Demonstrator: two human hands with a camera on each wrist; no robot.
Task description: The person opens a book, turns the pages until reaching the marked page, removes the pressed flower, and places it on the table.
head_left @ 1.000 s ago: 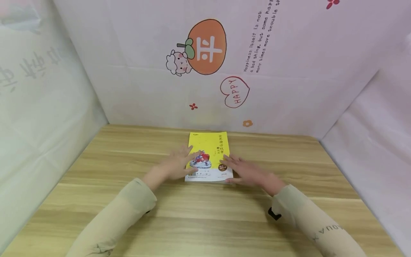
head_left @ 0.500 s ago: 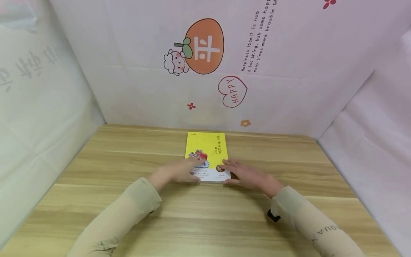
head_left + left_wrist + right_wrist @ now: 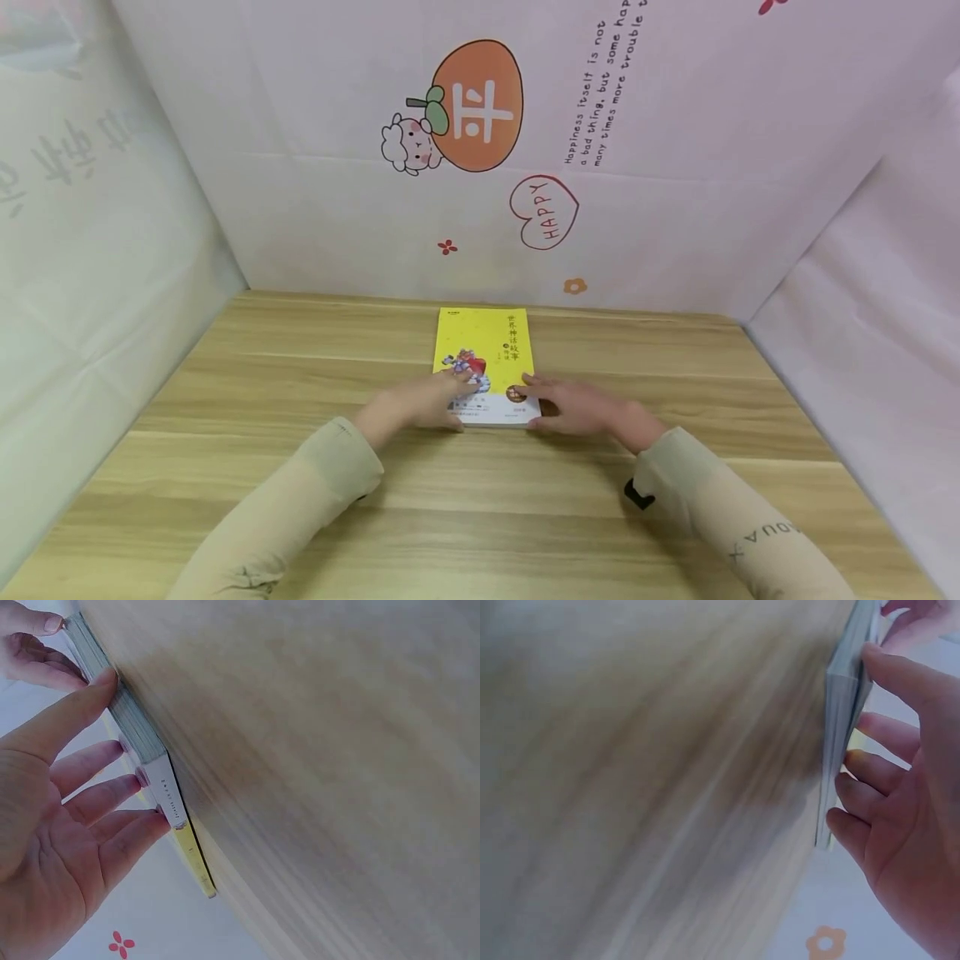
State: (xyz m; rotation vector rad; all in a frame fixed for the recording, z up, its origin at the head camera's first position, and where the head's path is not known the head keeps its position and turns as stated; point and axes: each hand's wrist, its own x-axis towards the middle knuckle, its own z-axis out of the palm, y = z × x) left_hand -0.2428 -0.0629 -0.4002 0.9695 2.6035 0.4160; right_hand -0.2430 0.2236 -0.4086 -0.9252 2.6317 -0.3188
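A yellow paperback book [image 3: 483, 333] with a white band along its near end lies flat on the table. My left hand [image 3: 420, 402] holds its near left corner: in the left wrist view the thumb touches the page edges and the fingertips meet the cover beside the spine [image 3: 174, 796]. At the near right corner, my right hand [image 3: 581, 406] holds the book too. There the thumb lies at the near edge, and the bent fingers touch the cover along the page side [image 3: 838, 735]. A narrow dark gap shows between the pages and cover on that side.
The wood-grain table [image 3: 480, 517] ends at a pale printed backdrop [image 3: 337, 225] just behind the book. White cloth walls [image 3: 97, 300] stand at both sides. A dark band [image 3: 639, 495] shows under the right sleeve.
Both hands have drawn in from spread fingers over the cover to a hold at the book's near corners. The left hand came down most; the book lies nearly where it was.
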